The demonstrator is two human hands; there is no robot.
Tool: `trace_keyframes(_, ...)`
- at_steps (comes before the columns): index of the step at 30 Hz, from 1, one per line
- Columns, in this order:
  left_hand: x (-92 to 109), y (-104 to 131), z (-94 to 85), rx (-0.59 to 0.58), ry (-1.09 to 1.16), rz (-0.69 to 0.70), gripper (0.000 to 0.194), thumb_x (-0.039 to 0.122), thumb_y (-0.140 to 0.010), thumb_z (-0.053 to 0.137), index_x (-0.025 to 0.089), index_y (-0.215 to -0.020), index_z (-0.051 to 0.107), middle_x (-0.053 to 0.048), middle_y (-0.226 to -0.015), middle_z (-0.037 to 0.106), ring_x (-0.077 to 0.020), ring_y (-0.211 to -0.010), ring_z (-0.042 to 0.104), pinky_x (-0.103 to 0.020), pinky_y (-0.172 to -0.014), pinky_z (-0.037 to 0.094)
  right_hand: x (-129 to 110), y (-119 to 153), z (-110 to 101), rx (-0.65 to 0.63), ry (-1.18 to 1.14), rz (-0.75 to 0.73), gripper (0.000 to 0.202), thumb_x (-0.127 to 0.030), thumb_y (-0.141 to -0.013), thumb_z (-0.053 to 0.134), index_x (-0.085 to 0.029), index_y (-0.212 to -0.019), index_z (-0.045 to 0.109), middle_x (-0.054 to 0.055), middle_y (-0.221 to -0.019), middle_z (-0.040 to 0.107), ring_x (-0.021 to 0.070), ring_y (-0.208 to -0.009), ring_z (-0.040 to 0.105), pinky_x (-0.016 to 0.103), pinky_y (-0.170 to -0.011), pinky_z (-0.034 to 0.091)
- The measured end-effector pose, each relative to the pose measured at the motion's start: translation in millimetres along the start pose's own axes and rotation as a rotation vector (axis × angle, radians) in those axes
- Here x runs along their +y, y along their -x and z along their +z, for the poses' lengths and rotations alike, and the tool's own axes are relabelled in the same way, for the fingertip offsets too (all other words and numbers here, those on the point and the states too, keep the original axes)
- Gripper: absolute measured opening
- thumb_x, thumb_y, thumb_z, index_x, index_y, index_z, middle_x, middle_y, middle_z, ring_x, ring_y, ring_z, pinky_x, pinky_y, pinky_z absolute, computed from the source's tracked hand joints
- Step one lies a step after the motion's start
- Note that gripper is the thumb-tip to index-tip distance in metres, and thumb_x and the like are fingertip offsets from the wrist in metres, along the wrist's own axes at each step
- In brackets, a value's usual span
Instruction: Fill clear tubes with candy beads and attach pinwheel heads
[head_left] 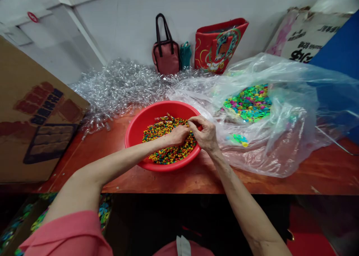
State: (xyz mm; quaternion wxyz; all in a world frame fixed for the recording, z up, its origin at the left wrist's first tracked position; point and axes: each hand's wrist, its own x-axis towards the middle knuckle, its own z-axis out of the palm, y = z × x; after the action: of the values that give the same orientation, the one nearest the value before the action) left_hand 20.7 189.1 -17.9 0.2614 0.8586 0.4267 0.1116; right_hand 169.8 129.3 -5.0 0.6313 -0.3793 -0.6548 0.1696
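A red bowl [162, 167] holds many small beads [171, 151] in yellow, orange, green and blue. Near its back lie a few clear tubes [168, 118] that look filled with beads. My left hand [178, 135] is over the beads at the bowl's right side, its fingers closed and meeting those of my other hand. At the bowl's right rim, my right hand [205, 132] has its thumb and fingertips pinched together. Whatever the fingertips hold is too small or hidden to make out.
Clear plastic tubes [120, 82] are heaped behind the bowl. A plastic bag [280, 144] with colourful discs [252, 102] lies right. A cardboard box [36, 117] stands left. Along the wall are a pink handbag [166, 58] and a red bag [204, 50].
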Motion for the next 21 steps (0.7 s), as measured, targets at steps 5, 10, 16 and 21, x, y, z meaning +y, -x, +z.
trace_keyframes(5, -1.3, 19.8, -16.9, -0.017, 0.445, -0.173, 0.018, 0.028, -0.085, 0.071, 0.015, -0.097, 0.066, -0.004, -0.079, 0.067, -0.0182, -0.072, 0.063, -0.034, -0.071, 0.059, -0.5, 1.0, -1.2, -0.007, 0.003, 0.012, 0.014, -0.025, -0.096, 0.063, -0.022, -0.088, 0.074, 0.004, -0.085, 0.076, 0.0191, -0.076, 0.070, 0.032, -0.074, 0.055)
trace_keyframes(10, -3.0, 54.7, -54.3, -0.082, 0.829, -0.288, 0.042, 0.050, -0.082, 0.082, 0.019, -0.103, 0.063, -0.010, -0.102, 0.070, -0.0209, -0.088, 0.067, -0.040, -0.076, 0.062, -0.8, 1.5, -1.2, -0.003, 0.001, 0.005, 0.015, -0.026, -0.097, 0.063, -0.022, -0.088, 0.074, 0.003, -0.085, 0.076, 0.0191, -0.078, 0.070, 0.032, -0.076, 0.054)
trace_keyframes(16, -16.7, 79.8, -76.9, -0.201, 0.622, -0.319, 0.042, 0.038, -0.071, 0.090, 0.019, -0.099, 0.067, -0.004, -0.095, 0.070, -0.0178, -0.082, 0.067, -0.032, -0.071, 0.058, -0.5, 1.6, 0.4, -0.001, 0.003, 0.020, 0.015, -0.027, -0.097, 0.063, -0.022, -0.089, 0.075, 0.003, -0.085, 0.077, 0.0190, -0.078, 0.070, 0.031, -0.074, 0.054)
trace_keyframes(21, -12.4, 70.8, -43.6, -0.225, 0.077, -0.234, 0.018, 0.010, -0.064, 0.074, 0.020, -0.069, 0.060, 0.001, -0.064, 0.058, -0.0184, -0.068, 0.059, -0.033, -0.072, 0.053, -0.3, 1.9, 0.7, 0.001, -0.003, 0.025, 0.015, -0.028, -0.097, 0.063, -0.022, -0.090, 0.075, 0.003, -0.086, 0.077, 0.0185, -0.078, 0.070, 0.030, -0.074, 0.054)
